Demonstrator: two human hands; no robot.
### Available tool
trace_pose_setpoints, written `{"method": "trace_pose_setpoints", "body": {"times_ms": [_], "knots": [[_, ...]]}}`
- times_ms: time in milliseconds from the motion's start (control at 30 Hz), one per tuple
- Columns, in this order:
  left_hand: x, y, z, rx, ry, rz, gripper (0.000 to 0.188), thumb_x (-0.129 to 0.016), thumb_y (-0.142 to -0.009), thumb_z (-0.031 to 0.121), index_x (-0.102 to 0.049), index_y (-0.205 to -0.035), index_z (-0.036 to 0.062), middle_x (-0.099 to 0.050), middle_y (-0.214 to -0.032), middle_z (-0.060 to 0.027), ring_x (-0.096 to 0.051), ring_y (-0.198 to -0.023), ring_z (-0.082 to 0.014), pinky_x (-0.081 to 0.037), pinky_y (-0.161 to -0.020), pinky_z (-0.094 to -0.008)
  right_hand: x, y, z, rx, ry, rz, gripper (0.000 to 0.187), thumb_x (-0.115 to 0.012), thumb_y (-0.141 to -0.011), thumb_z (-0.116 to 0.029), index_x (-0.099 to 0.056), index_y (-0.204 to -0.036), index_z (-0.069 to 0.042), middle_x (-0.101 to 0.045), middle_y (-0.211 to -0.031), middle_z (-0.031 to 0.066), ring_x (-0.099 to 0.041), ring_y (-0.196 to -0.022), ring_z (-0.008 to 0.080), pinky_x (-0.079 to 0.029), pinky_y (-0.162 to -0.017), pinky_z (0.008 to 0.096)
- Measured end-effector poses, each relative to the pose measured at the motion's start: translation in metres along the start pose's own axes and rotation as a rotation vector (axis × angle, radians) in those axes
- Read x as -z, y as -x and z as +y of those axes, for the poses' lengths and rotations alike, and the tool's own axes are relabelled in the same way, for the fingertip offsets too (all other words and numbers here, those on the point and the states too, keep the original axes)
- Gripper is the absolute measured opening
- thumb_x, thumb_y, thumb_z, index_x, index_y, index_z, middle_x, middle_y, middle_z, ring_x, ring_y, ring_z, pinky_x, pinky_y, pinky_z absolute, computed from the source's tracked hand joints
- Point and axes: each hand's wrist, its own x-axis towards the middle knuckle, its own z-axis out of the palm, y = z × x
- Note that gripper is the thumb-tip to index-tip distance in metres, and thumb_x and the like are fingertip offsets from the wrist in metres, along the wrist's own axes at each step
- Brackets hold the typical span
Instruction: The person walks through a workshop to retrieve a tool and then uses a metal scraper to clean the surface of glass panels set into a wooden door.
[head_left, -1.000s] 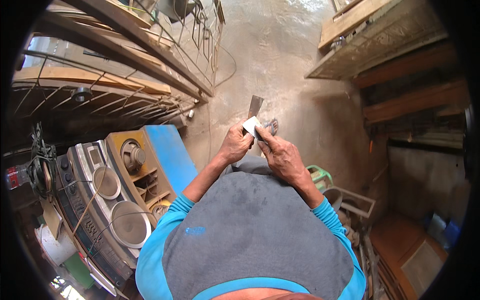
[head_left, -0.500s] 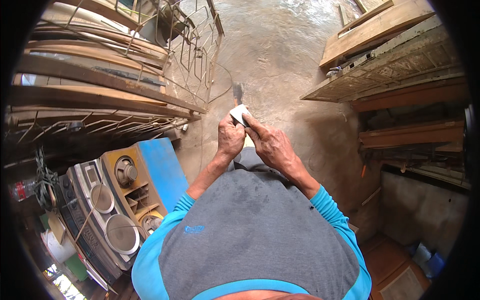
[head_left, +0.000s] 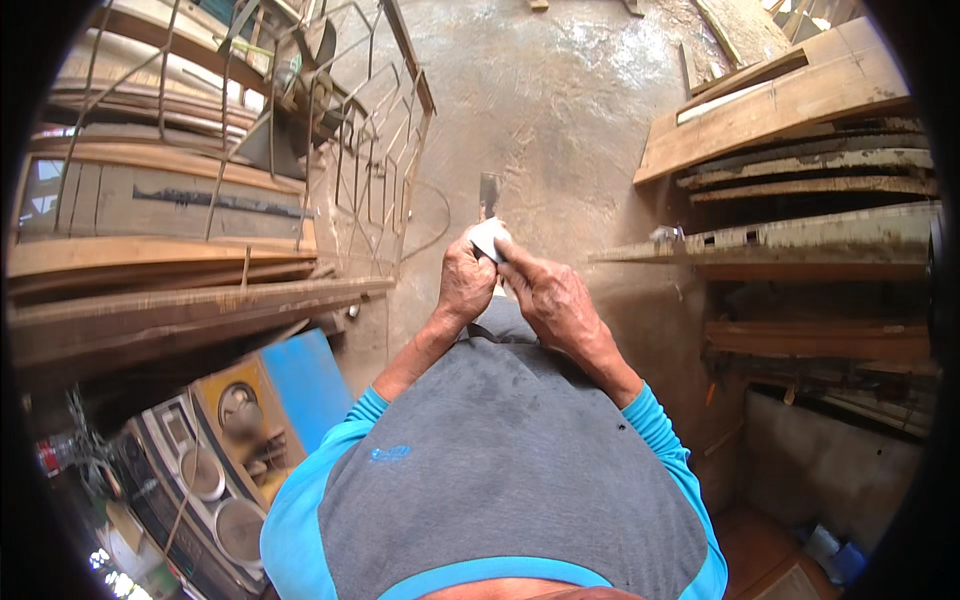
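My left hand [head_left: 466, 282] is closed in front of my waist, its fingers curled and its thumb against a small white piece [head_left: 488, 238]. Whether that piece is paper, cloth or something stiffer I cannot tell. From the other side, my right hand [head_left: 556, 298] pinches its edge with bent fingers. Just beyond the white piece sticks out a flat, dark, blade-like strip [head_left: 489, 190], with a brownish part nearer the hands. It points away from me, and its near end is hidden by the white piece and my fingers.
On the left stand a metal grille [head_left: 385, 150], a fan [head_left: 290, 115], stacked boards [head_left: 190, 300] and a speaker cabinet [head_left: 240, 410] with a blue panel [head_left: 305, 385]. Planks [head_left: 770, 95] and a weathered panel [head_left: 800, 240] jut in from the right. Below is a worn concrete floor [head_left: 540, 120].
The view has shifted, so the boards and planks sit lower in it. Both hands stay together on the white piece, a little further right in the picture, and the dark strip keeps with them.
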Motion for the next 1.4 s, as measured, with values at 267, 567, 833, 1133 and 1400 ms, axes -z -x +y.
{"method": "trace_pose_setpoints", "body": {"times_ms": [267,567,833,1133,1400], "knots": [[0.006,-0.191,-0.024,-0.02,-0.144,-0.065,0.021,-0.06,-0.097,0.006,-0.067,-0.115,-0.0027,-0.073,-0.091,-0.0148,-0.068,-0.083,-0.0182,-0.055,-0.074,-0.0357,0.016,-0.17,0.057,0.053,-0.038,0.089,0.038,-0.061,-0.102,-0.024,-0.063,-0.137,-0.01,-0.068,-0.086,0.0296,-0.068,-0.079,0.0482,-0.052,-0.069,0.0568],[-0.038,-0.386,-0.019,0.188,0.203,-0.034,0.024,-0.061,-0.105,0.011,-0.067,-0.125,-0.0009,-0.07,-0.092,-0.002,-0.057,-0.067,-0.0039,-0.049,-0.058,-0.022,0.11,-0.369,0.164,-0.143,-0.24,0.361,0.051,-0.063,-0.1,-0.017,-0.052,-0.148,-0.004,-0.069,-0.124,0.0297,-0.07,-0.113,0.0427,-0.055,-0.093,0.0467],[-0.028,-0.574,-0.042,0.248,0.209,0.201,0.023,-0.055,-0.105,0.008,-0.068,-0.122,0.0003,-0.073,-0.098,-0.0076,-0.064,-0.071,-0.008,-0.053,-0.062,-0.0242,0.15,-0.563,0.249,-0.146,-0.322,0.037,0.046,-0.06,-0.1,-0.015,-0.054,-0.144,-0.001,-0.065,-0.08,0.0111,-0.064,-0.071,0.0172,-0.053,-0.068,0.0351],[-0.048,-0.716,-0.046,0.344,0.202,0.244,0.023,-0.055,-0.105,0.01,-0.067,-0.122,0.0004,-0.073,-0.091,-0.0065,-0.063,-0.067,-0.0081,-0.052,-0.06,-0.0246,0.206,-0.76,0.268,0.116,-0.262,0.1,0.042,-0.061,-0.099,-0.011,-0.058,-0.14,-0.001,-0.067,-0.087,0.0112,-0.066,-0.074,0.018,-0.055,-0.07,0.0351],[-0.02,-0.935,-0.05,0.358,0.229,0.153,0.027,-0.056,-0.106,0.015,-0.066,-0.128,0.0027,-0.072,-0.091,-0.007,-0.063,-0.067,-0.0094,-0.053,-0.061,-0.0267,0.225,-0.904,0.311,-0.249,-0.35,0.003,0.04,-0.06,-0.101,-0.012,-0.06,-0.14,-0.002,-0.068,-0.088,0.0085,-0.065,-0.071,0.0128,-0.055,-0.069,0.0327]]}}
